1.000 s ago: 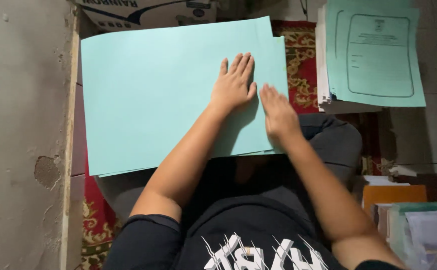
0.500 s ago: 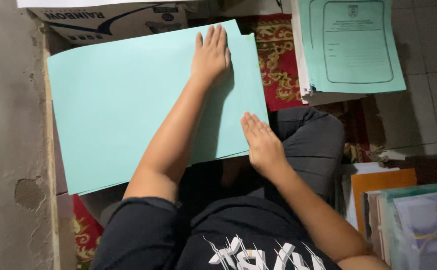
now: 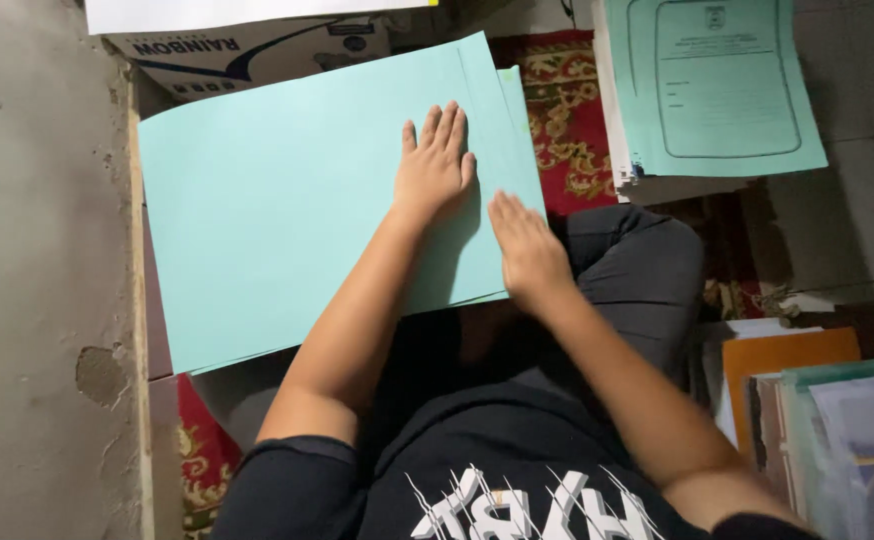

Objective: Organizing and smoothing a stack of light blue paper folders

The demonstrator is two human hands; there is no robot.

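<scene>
Your left hand and right hand lie open and flat, gripping nothing, on the light, floppy, crease-prone teal sheet; lift its 3 o'clock edge.

Printed green stack, patterned red rug

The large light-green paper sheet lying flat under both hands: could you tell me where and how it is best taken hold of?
Probably at the near right corner of the large light-green paper sheet, beside the right hand. That edge juts out over the lap, so fingers could slip under it from below. The left hand lies flat on the sheet's middle, and the other edges appear to lie flush on what is beneath.
</scene>
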